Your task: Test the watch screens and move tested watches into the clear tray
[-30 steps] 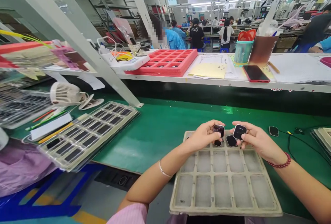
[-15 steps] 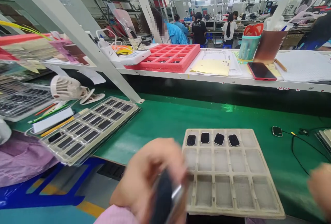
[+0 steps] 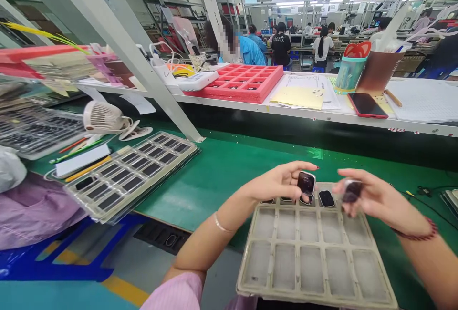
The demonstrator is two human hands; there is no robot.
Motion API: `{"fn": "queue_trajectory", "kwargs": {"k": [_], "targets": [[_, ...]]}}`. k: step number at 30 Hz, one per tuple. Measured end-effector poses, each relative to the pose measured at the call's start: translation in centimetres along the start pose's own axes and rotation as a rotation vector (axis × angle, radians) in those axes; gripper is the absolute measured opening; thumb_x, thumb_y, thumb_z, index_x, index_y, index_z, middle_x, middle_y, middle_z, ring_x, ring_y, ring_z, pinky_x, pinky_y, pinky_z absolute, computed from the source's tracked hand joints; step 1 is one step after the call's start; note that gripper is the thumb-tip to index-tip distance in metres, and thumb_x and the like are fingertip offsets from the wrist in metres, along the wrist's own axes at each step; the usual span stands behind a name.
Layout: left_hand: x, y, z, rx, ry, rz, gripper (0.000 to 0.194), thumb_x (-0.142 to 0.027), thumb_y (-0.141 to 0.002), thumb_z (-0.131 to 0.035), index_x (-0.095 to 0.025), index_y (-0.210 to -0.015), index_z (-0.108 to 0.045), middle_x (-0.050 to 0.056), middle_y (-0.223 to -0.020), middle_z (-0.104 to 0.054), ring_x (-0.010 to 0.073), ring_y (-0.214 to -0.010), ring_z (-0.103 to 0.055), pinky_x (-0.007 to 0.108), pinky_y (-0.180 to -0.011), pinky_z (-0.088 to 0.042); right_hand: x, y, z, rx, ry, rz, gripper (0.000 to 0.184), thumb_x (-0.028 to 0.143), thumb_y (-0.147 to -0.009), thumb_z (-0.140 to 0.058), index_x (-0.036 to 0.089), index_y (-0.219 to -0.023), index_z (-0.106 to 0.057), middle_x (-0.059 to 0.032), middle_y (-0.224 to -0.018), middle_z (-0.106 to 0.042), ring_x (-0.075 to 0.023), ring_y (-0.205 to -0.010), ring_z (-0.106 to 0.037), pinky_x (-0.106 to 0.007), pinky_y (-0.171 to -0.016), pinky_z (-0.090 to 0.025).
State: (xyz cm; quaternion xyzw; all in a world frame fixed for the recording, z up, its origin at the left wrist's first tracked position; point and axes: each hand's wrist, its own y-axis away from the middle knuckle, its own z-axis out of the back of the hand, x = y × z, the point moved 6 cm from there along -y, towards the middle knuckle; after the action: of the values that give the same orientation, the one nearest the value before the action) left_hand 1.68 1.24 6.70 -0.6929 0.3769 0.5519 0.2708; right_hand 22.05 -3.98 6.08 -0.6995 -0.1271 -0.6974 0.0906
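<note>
L hand [image 3: 275,182] pinches 1 black-faced smartwatch body [image 3: 307,183] by its edges, fingers partly open, just above the back row of a beige pulp tray [image 3: 315,295]. R hand [image 3: 374,195] holds a 2nd dark watch body [image 3: 352,191] btw its fingertips; both are blurred, so exact grip is hard to see. Tray sits on the green bench [image 3: 229,171], w/ 3 rows x 5 cells. 4 more watch bodies [image 3: 326,199] lie in the back row, only 1 fully showing, 3 partly hidden behind L hand and the watch it holds.

Further left on bench: 1 more tray [image 3: 130,176] w/ rows of dark pieces, 1 white fan [image 3: 103,117]. On the shelf [image 3: 286,112] ahead: 1 red foam tray [image 3: 232,83], 1 phone in red case [image 3: 367,106], 2 cups [image 3: 348,74]. Beyond it, several co-workers [image 3: 250,50] at other benches.
</note>
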Motion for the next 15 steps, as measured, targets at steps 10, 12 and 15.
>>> {"fn": "queue_trajectory", "kwargs": {"k": [10,12,15], "targets": [[5.8,-4.7,3.3,-0.270,-0.262,0.037,0.032,-0.020,-0.076,-0.065,-0.013,-0.107,-0.058,0.007,-0.086,-0.068,0.0138,-0.068,-0.064,0.019,-0.049,-0.038,-5.1,-5.9,-0.4,0.000,0.057,0.017,0.035,0.028,-0.088,-0.060,0.018,-0.121,-0.060,-0.0109,-0.109,-0.071,-0.0162,-0.073,-0.067,-0.031,-0.063,-0.057],[6.1,-4.7,3.6,-0.292,-0.251,0.045,0.033,-0.017,-0.074,-0.064,-0.013,-0.106,-0.058,0.007,-0.087,-0.068,0.0134,-0.067,-0.064,0.019,-0.049,-0.037,-5.2,-5.9,-0.6,0.006,0.059,0.019,0.037,0.027,-0.086,-0.061,0.018,-0.122,-0.059,-0.0112,-0.109,-0.071,-0.0162,-0.074,-0.067,-0.032,-0.064,-0.057],[6.2,-4.6,4.0,-0.327,-0.226,0.047,0.036,-0.014,-0.072,-0.064,-0.013,-0.107,-0.058,0.007,-0.087,-0.069,0.0130,-0.067,-0.064,0.021,-0.054,-0.041,-5.2,-6.0,-0.6,-0.001,0.056,0.023,0.040,0.024,-0.084,-0.062,0.019,-0.123,-0.058,-0.0114,-0.110,-0.071,-0.0158,-0.072,-0.067,-0.032,-0.062,-0.057]]}}
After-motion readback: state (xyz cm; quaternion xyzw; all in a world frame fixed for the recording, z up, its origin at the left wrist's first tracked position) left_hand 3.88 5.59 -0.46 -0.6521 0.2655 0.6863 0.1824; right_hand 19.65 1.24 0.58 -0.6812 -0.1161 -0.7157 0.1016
